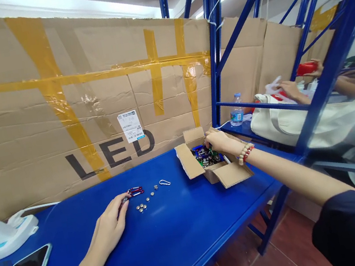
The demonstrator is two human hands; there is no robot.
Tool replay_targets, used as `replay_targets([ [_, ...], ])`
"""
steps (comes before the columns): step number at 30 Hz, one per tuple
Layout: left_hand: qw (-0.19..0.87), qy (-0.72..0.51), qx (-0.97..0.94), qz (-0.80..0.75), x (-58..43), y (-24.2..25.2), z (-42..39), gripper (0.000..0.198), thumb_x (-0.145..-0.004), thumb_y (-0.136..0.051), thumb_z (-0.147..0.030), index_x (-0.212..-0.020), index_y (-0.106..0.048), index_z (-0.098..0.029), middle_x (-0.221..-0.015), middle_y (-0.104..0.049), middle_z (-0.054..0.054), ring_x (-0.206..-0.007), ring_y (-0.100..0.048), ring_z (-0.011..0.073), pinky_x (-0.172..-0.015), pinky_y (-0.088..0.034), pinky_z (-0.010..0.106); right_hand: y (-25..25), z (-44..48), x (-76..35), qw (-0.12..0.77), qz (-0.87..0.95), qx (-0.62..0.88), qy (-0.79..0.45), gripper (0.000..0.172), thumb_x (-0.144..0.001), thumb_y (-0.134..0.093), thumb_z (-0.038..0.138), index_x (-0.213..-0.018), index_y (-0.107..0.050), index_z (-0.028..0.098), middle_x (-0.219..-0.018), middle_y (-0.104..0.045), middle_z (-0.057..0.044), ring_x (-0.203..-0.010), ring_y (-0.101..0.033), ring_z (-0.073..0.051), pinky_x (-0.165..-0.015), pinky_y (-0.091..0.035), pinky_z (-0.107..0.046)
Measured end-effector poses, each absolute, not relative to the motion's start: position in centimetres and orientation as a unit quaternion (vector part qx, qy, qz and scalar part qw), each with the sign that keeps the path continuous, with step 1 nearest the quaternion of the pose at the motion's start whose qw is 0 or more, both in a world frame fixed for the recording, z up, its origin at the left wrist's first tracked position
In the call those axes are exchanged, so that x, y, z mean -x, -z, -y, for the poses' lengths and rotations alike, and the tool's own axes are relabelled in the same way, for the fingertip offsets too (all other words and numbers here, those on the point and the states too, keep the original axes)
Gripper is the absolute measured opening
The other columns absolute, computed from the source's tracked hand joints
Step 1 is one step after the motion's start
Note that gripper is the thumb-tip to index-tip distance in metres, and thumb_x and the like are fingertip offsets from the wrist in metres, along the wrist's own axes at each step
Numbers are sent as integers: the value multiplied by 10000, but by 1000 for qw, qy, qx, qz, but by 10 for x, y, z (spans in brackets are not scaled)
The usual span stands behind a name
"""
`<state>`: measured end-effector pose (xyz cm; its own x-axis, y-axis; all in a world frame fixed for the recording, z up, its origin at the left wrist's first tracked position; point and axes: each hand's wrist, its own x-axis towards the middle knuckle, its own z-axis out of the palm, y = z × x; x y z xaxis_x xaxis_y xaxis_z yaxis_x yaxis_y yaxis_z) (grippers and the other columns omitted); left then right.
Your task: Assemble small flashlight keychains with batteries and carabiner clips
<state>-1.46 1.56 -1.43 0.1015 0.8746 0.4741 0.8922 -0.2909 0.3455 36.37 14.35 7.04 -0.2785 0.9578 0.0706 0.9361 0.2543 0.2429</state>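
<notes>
The right hand [217, 140] reaches into the small carton [207, 160], fingers bunched on something hidden among small, hard, light trinkets (probably slippery). The left hand [109, 225] rests at seven o'clock from it, fingertips pinching a red clip [135, 191]: stiff, best gripped by its sides.

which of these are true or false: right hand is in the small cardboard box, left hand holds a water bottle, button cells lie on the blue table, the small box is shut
1. The right hand reaches into the small cardboard box: true.
2. The left hand holds a water bottle: false; it touches a red clip, and the water bottle stands on the far shelf.
3. Button cells lie on the blue table: true.
4. The box is shut: false, its flaps are open.
</notes>
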Motion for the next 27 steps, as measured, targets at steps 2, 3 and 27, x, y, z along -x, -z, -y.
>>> replay_targets([
  [2,17,308,746,590,15,15,-17,372,-875,-288,-455,-1065,-517,-231,-1085,-631,30,-992,-601,182,-863,-473,288,-74,-143,-364,36,-800,-584,-134,291,-735,-493,44,-906,-697,162,-1114,-589,-133,-1053,-512,-246,-818,-401,-293],
  [3,18,308,748,588,14,15,-17,372,-875,-287,-454,-1059,-520,-230,-1081,-633,30,-989,-603,181,-860,-475,285,-75,-142,-363,34,-806,-576,-135,301,-739,-488,41,-913,-697,168,-1119,-589,-130,-1084,-490,-247,-842,-389,-296],
  [27,8,297,750,591,12,13,-13,368,-872,-288,-456,-1056,-518,-236,-1108,-618,29,-1012,-590,185,-872,-462,285,-34,-139,-339,89,-860,-503,-8,362,-805,-500,172,-1162,-524,117,-1109,-604,-161,-928,-588,-210,-729,-422,-243],
])
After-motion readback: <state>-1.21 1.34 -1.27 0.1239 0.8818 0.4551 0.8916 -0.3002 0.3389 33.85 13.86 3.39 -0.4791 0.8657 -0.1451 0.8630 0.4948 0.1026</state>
